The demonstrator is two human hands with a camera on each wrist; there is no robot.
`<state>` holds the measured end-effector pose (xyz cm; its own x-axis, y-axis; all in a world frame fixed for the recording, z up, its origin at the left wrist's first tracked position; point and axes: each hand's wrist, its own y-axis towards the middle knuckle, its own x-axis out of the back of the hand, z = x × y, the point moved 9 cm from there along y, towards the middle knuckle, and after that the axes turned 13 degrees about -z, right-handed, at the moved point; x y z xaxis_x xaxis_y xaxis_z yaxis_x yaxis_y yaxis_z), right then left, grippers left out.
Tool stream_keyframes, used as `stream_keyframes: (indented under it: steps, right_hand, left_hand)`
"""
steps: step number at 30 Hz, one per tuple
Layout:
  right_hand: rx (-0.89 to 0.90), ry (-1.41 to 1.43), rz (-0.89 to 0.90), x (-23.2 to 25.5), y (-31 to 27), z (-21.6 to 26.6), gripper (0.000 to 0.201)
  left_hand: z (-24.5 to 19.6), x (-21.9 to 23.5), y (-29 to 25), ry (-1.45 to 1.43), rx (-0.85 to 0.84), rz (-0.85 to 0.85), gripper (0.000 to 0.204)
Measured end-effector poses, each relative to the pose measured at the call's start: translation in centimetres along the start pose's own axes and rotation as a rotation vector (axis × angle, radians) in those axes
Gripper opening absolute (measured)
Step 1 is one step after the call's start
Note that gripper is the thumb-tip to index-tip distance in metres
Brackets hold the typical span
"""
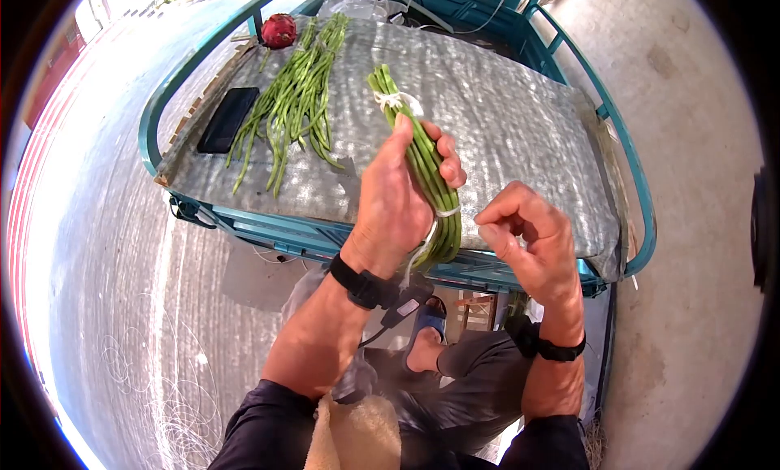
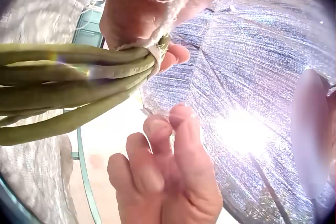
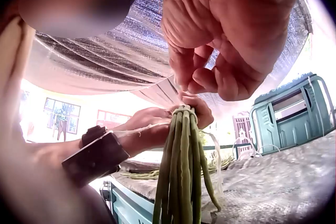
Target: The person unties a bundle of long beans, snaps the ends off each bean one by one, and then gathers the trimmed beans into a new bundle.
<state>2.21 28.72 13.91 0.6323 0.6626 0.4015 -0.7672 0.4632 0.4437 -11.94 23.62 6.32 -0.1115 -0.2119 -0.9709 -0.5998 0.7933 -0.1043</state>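
Bundle of long, slender green beans [image 1: 428, 171], bound by white cord ties, one beyond the left hand's fingertips [image 1: 390, 101], one near its heel [image 1: 447, 212]. Binding judged well advanced; trimming of the hanging cord tail possibly left. Loose green beans [image 1: 296, 104], beyond and left of this hand, lie unbound. Left hand [image 1: 392, 200]: curled round the bundle. Right hand [image 1: 532, 236]: narrow, fingers curled, thumb near index tip, apart from the bundle; any strand between cannot be told.
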Motion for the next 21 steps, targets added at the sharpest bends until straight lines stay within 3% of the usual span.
stream_keyframes:
  steps: [2,6,10,16,19,21]
  right_hand:
    - [0.09,-0.103,-0.114,0.8,0.5,0.4,0.014]
    - [0.075,-0.276,-0.07,-0.7,0.2,0.9,0.02]
    - [0.132,-0.264,-0.043,-0.8,0.1,0.4,0.022]
    - [0.071,-0.302,0.044,-1.5,-0.2,0.2,0.018]
    - [0.06,-0.276,0.079,-1.6,-0.3,0.0,0.016]
    - [0.028,-0.222,0.091,-1.4,-0.4,0.0,0.016]
  left_hand:
    - [0.6,0.0,0.0,0.008,0.035,-0.01,0.039]
    - [1.8,0.0,-0.5,0.015,0.09,0.018,0.038]
    - [2.3,0.6,-0.3,0.023,0.084,0.004,0.039]
    - [2.7,1.2,-0.1,0.099,0.143,-0.037,0.036]
    - [2.4,1.3,-0.4,0.359,0.113,-0.128,0.034]
    - [1.7,1.7,-0.1,0.485,-0.001,-0.192,0.034]
